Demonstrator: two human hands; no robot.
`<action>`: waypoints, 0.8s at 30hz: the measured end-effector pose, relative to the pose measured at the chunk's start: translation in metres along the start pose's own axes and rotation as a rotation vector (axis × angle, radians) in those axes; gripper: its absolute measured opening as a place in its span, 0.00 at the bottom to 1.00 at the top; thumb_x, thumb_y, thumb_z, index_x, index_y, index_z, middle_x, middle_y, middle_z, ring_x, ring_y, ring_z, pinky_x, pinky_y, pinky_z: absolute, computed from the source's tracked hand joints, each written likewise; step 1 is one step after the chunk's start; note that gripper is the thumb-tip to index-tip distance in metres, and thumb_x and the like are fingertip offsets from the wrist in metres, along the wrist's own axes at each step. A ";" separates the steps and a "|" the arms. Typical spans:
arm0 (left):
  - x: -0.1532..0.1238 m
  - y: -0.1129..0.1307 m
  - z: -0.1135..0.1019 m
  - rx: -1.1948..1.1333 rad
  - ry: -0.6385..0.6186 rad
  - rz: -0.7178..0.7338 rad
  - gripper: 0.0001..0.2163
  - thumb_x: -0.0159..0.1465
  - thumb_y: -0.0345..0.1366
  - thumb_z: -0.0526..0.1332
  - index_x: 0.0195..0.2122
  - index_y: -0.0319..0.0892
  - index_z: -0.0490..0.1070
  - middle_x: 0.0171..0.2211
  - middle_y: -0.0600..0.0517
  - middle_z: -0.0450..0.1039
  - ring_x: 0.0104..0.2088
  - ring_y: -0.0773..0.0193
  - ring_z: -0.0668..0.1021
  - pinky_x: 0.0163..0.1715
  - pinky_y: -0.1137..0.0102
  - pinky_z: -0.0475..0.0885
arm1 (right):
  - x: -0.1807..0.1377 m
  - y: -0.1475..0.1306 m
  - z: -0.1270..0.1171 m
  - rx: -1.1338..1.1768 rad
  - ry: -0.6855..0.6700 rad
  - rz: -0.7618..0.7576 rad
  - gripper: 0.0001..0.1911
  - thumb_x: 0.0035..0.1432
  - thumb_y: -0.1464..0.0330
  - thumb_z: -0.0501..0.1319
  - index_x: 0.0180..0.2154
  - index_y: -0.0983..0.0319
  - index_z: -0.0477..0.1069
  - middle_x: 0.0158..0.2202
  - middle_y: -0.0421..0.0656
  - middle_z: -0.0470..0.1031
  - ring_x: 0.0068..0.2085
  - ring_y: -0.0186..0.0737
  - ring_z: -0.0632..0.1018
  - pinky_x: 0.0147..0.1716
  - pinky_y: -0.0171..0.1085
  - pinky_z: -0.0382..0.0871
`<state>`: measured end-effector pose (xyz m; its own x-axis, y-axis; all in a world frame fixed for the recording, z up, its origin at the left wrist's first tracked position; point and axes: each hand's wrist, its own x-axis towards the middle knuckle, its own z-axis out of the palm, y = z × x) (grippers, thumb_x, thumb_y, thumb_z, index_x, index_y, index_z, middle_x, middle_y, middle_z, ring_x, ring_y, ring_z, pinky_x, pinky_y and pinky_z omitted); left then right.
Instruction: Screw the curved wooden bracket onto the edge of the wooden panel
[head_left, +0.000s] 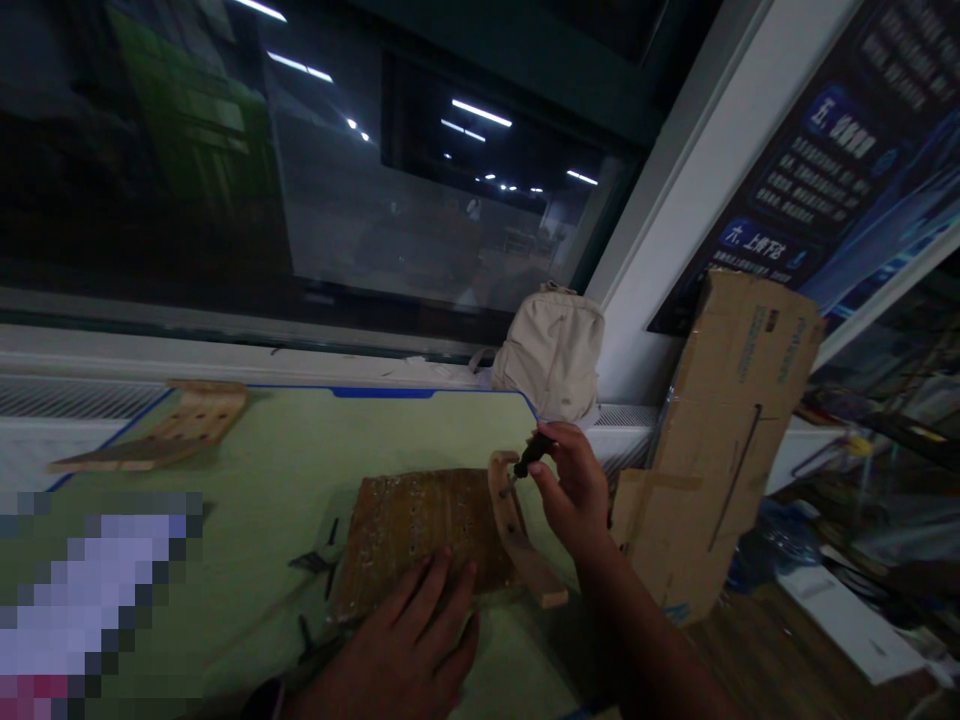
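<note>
My right hand (pixel 576 490) is closed around the black handle of a screwdriver (pixel 534 452). The screwdriver's tip points down at a curved wooden piece (pixel 517 540) with holes in it, which stands along the right edge of a brown wooden board (pixel 420 515). Whether the tip sits in a screw is too small to tell. My left hand (pixel 416 630) lies flat over the board's near edge, fingers stretched out. Left of the board, several dark screws (pixel 330 570) lie loose on the green tabletop (pixel 277 450).
Another curved wooden piece (pixel 191 420) with holes rests at the table's far left corner. A beige backpack (pixel 555 345) leans by the window behind the table. Tall folded cardboard (pixel 720 440) stands to the right. A pixelated patch covers the lower left.
</note>
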<state>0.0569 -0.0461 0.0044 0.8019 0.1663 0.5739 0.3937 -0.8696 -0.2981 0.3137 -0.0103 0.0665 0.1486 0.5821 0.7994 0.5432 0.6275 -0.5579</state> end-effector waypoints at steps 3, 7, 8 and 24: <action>0.001 0.000 0.001 -0.014 0.014 -0.007 0.14 0.69 0.51 0.63 0.47 0.48 0.78 0.58 0.48 0.75 0.60 0.48 0.69 0.62 0.56 0.51 | -0.004 -0.009 0.007 0.150 -0.082 0.069 0.14 0.69 0.65 0.62 0.54 0.54 0.73 0.48 0.47 0.80 0.49 0.44 0.83 0.48 0.46 0.81; 0.003 0.000 -0.001 -0.026 0.009 -0.036 0.15 0.68 0.52 0.65 0.46 0.48 0.79 0.58 0.48 0.75 0.60 0.47 0.69 0.63 0.55 0.51 | -0.003 -0.009 0.010 0.139 0.054 0.119 0.13 0.65 0.66 0.67 0.51 0.53 0.73 0.39 0.41 0.80 0.37 0.37 0.83 0.37 0.37 0.81; 0.004 0.000 -0.002 -0.028 0.012 -0.038 0.15 0.67 0.53 0.66 0.46 0.48 0.79 0.58 0.48 0.75 0.60 0.47 0.69 0.64 0.55 0.51 | -0.001 -0.006 0.008 0.077 0.084 0.111 0.13 0.62 0.66 0.69 0.48 0.54 0.73 0.37 0.39 0.78 0.35 0.36 0.81 0.35 0.35 0.80; -0.001 0.001 0.007 0.021 0.041 -0.025 0.16 0.69 0.54 0.63 0.48 0.48 0.77 0.60 0.47 0.74 0.60 0.49 0.71 0.63 0.56 0.52 | -0.001 0.001 0.003 -0.050 -0.087 -0.022 0.16 0.68 0.68 0.62 0.56 0.53 0.75 0.43 0.45 0.83 0.41 0.41 0.85 0.41 0.41 0.82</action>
<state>0.0601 -0.0435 -0.0018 0.7727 0.1687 0.6119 0.4231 -0.8555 -0.2984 0.3112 -0.0084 0.0643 0.0646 0.6126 0.7877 0.5866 0.6153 -0.5266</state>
